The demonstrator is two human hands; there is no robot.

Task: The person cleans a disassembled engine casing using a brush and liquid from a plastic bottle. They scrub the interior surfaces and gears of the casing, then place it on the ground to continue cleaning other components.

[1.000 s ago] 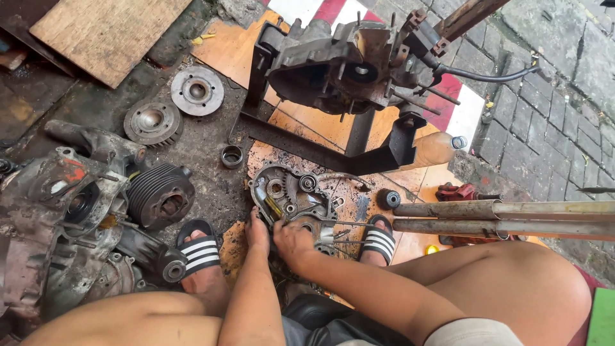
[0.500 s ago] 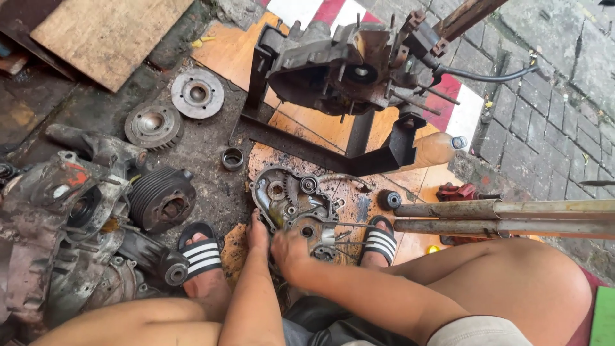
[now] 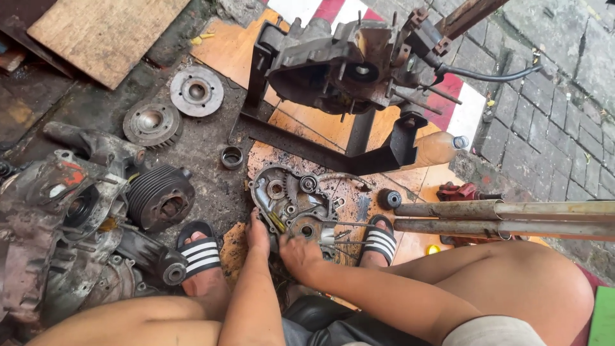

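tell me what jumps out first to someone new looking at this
The engine crankcase clamped on a black metal stand dominates the top middle. Below it, on the ground between the person's sandalled feet, both hands work on an open engine case half with gears showing: left hand on its near edge, right hand beside it. At left lies a finned cylinder among greasy engine parts.

Fingertips of the right hand (image 3: 300,253) vanish behind the greasy grey metal engine cover (image 3: 286,200); left hand (image 3: 258,232) perhaps pressing its edge. Rusty twin pipes (image 3: 506,218) run off the right border.
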